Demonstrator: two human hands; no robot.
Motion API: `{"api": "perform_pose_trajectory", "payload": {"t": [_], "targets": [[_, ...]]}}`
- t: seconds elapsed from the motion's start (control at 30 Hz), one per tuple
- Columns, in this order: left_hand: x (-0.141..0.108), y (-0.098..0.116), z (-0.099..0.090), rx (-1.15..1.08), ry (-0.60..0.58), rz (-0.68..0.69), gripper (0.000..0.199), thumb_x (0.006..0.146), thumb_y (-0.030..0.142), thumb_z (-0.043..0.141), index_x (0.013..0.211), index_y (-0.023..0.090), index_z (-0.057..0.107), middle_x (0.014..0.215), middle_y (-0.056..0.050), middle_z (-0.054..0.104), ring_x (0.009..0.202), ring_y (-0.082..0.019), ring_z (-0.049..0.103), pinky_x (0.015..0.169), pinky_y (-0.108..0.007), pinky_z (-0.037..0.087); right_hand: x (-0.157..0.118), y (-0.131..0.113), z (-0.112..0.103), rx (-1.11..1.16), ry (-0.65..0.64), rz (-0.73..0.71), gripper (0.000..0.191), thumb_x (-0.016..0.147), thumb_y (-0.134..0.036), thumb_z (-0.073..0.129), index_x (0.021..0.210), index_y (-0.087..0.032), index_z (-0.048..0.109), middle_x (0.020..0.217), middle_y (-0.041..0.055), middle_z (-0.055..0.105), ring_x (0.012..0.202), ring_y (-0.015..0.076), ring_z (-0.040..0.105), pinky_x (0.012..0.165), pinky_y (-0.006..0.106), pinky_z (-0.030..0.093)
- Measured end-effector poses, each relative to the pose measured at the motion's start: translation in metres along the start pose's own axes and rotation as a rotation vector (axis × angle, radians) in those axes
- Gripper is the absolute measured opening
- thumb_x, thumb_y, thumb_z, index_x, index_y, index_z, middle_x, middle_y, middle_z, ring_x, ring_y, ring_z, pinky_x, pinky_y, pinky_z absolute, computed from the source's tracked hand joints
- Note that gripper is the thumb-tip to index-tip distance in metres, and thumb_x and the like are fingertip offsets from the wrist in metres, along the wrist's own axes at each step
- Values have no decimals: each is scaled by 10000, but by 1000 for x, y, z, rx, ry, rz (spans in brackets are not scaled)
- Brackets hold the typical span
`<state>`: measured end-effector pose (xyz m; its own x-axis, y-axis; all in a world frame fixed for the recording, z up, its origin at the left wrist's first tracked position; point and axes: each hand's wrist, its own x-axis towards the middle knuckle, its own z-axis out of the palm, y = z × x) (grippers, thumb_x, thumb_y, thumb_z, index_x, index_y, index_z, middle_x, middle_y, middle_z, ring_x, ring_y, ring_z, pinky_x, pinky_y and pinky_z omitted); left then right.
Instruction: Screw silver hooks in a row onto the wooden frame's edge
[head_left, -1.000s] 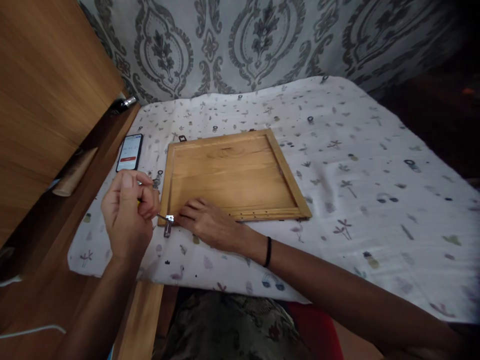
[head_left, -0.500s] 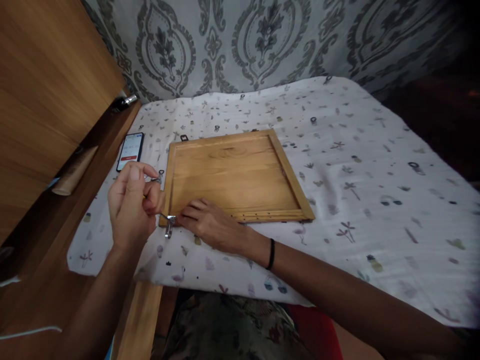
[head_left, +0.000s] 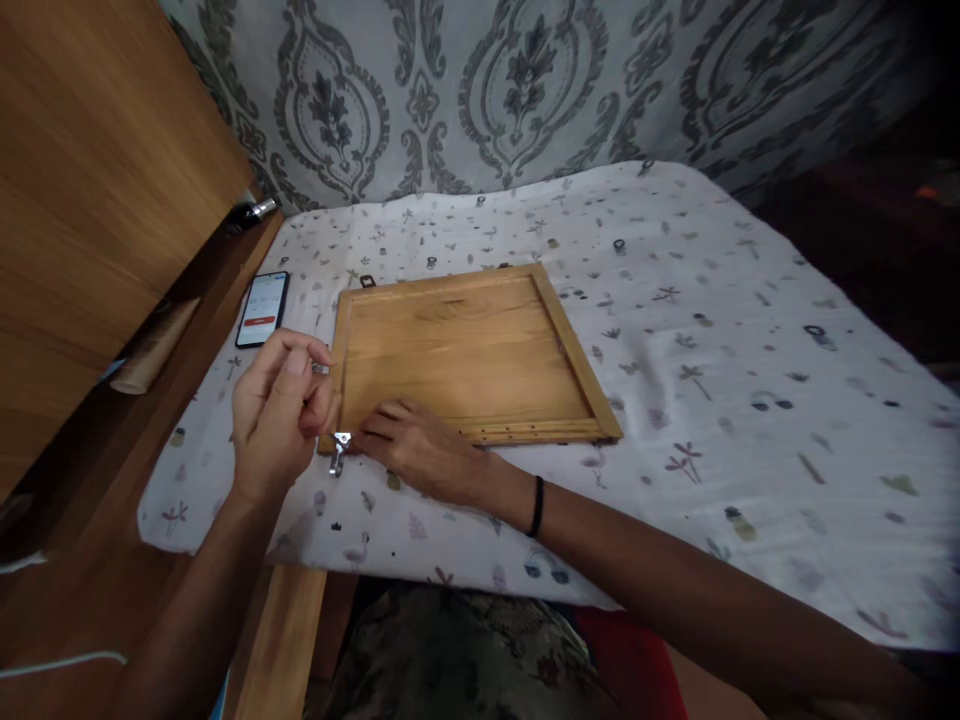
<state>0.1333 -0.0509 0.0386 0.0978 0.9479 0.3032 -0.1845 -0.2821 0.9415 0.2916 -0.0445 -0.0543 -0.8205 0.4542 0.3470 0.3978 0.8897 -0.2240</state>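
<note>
A framed wooden panel (head_left: 457, 345) lies flat on the patterned cloth. At its near left corner sits a small silver metal hinge (head_left: 341, 447), part of which hangs past the panel's edge. My left hand (head_left: 274, 415) is closed in a pinch just above and left of the hinge. It grips a small screwdriver-like tool, mostly hidden by the fingers; only a glint of metal shows near the fingertips. My right hand (head_left: 416, 447) has its fingers bent over the panel's near edge, holding it right beside the hinge, with the thumb out of sight.
A phone (head_left: 262, 309) with a lit screen lies on the cloth (head_left: 675, 330) beyond my left hand. Wooden furniture (head_left: 97, 180) stands along the left, with a brown rolled item (head_left: 154, 350) on its ledge. A patterned curtain (head_left: 517, 90) hangs behind.
My left hand has shifted slightly right and turned a little, hiding the thin metal shaft seen earlier by the hinge. My right hand stays on the panel. The view has moved slightly.
</note>
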Motion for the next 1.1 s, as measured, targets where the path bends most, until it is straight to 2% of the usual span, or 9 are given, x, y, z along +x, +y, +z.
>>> {"api": "perform_pose_trajectory", "payload": {"t": [0.17,0.27,0.33,0.43,0.47,0.57,0.7,0.87,1.1], "targets": [[0,1,-14,-82,-166,-66,93,933,304,694,878,230,703,447,122,186,364,-46,84,375,-193,172,0,1,2,1,5,-4,178,1037,-135,558,1171,-144,674,1118,99,713,1048,253,544,910,397,441],[1,1,-20,-111,-194,-50,82,928,287,687,884,224,715,443,125,186,365,-41,72,379,-186,175,0,2,2,8,10,-13,201,1036,-156,571,1212,-123,663,1161,111,709,1074,260,535,924,403,441],[0,2,-19,-66,-123,-12,109,919,305,708,866,210,708,442,112,247,365,-50,143,385,-192,208,-1,2,2,8,4,-18,224,1037,-149,562,1239,-124,655,1175,110,711,1077,264,534,921,406,444],[-2,4,-8,44,116,46,178,927,351,728,836,208,674,494,55,422,426,-94,358,427,-229,319,-1,2,2,3,-4,-23,236,1043,-137,537,1247,-123,655,1165,106,714,1061,263,538,909,405,445],[-3,4,-4,64,193,56,194,935,359,727,829,211,662,512,46,442,448,-102,385,439,-240,327,-1,2,2,-2,-4,-20,232,1045,-139,533,1240,-120,658,1154,106,714,1054,264,538,903,406,443],[-6,3,7,56,288,87,238,967,370,700,797,215,640,493,74,321,418,-79,260,414,-249,217,-1,2,3,-14,-2,-16,225,1051,-155,531,1229,-120,665,1120,105,711,1027,264,534,886,409,440],[-3,-1,9,21,228,118,287,975,399,692,764,213,637,462,100,218,386,-59,120,384,-241,114,0,2,3,1,5,-9,207,1050,-160,541,1208,-125,669,1128,103,708,1031,260,531,888,404,438],[4,-2,0,-24,93,53,250,919,371,761,763,212,648,442,108,231,361,-49,111,368,-228,116,0,2,3,13,21,-9,189,1053,-150,531,1178,-127,671,1117,99,716,1039,259,535,882,402,438],[-3,2,-3,-31,29,45,219,919,356,752,772,216,670,460,108,200,380,-48,82,379,-225,127,-1,0,3,-37,23,-8,196,1065,-164,519,1194,-123,660,1112,98,712,1039,261,533,884,401,439]]}}
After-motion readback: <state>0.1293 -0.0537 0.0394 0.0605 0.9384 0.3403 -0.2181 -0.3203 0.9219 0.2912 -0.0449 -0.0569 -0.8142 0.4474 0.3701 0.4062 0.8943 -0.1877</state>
